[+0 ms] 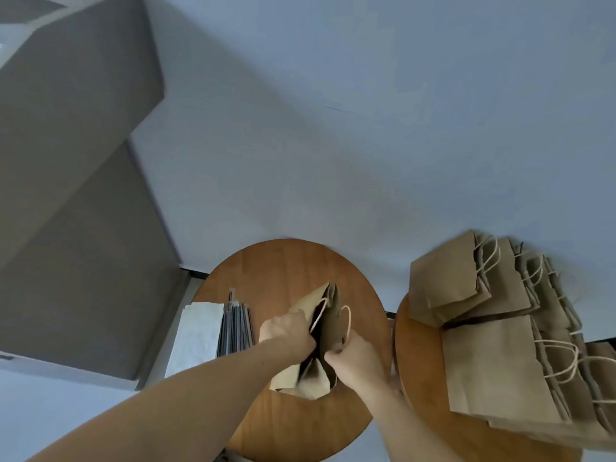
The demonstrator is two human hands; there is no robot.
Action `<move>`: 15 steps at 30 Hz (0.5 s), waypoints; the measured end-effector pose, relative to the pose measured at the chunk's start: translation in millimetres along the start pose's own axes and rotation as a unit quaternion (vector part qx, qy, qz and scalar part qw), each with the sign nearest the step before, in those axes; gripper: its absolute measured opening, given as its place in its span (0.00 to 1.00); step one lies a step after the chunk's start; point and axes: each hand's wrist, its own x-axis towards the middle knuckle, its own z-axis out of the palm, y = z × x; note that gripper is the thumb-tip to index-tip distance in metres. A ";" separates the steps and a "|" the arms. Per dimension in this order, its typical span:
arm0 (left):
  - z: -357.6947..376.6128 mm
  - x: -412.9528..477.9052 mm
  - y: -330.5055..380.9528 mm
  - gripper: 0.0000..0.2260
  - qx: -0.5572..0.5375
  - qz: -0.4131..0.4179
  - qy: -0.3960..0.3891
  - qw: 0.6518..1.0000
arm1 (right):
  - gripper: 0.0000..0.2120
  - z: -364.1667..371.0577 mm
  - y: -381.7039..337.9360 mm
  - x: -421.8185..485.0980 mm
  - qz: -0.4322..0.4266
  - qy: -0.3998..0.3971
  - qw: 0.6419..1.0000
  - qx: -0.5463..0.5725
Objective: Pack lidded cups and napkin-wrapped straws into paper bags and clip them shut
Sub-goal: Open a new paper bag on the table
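A brown paper bag (328,328) with twine handles stands on the round wooden table (283,271), its mouth partly spread. My left hand (285,333) grips the bag's left rim, fingers reaching into the opening. My right hand (353,356) pinches the right rim near a handle. To the left lie a stack of white napkins (196,338) and a bundle of dark wrapped straws (235,328). No lidded cup shows.
A second wooden table (420,378) at the right carries a pile of flat paper bags (500,328) with twine handles. A grey cabinet (76,195) stands at the left against the pale wall.
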 end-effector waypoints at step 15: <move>-10.0 9.2 -52.7 0.12 -0.016 -0.129 0.043 0.991 | 0.04 -30.9 48.6 32.4 0.011 0.059 0.991 -0.123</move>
